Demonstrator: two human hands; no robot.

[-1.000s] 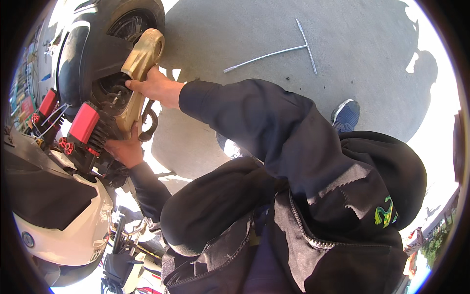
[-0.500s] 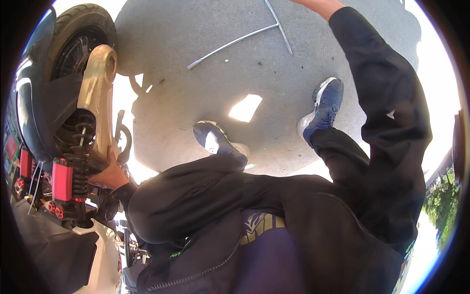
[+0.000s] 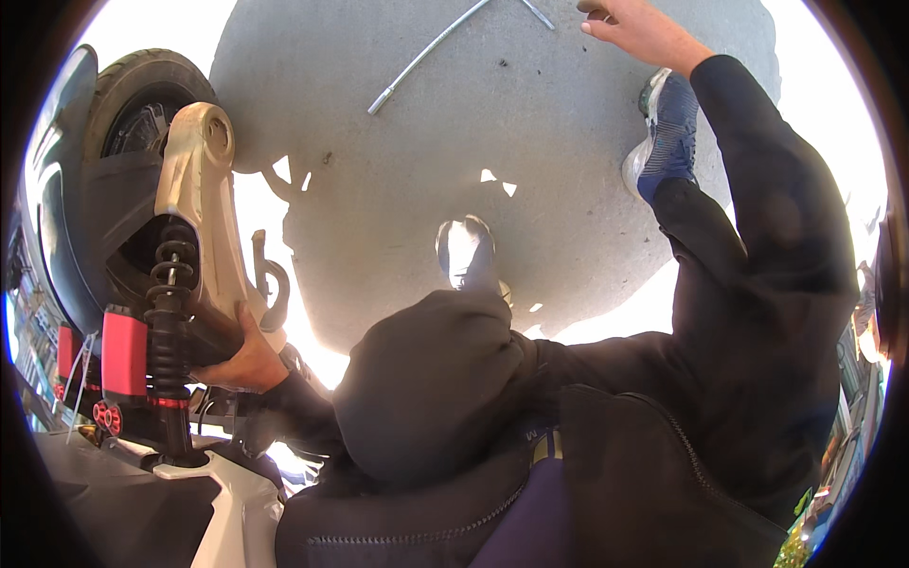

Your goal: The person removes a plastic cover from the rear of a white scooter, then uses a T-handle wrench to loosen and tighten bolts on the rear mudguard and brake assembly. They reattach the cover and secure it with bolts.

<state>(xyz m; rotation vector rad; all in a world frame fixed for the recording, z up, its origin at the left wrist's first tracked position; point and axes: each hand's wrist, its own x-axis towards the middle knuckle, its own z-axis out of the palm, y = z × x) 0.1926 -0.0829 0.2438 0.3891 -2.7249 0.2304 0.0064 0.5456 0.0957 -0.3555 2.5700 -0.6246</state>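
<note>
Gold-coloured, the swingarm [image 3: 206, 194] at the left now has only the left hand [image 3: 254, 364] against it: the right hand [image 3: 653, 36] has left it within the last second, so one hand alone bears on that part. Left thumb and fingers spread around its lower end (I cannot tell how firmly). Right fingers curl loosely near the silver T-shaped wrench [image 3: 418, 62] on the concrete ground [image 3: 388, 199], not touching it; whether they hold anything small is unclear.
</note>
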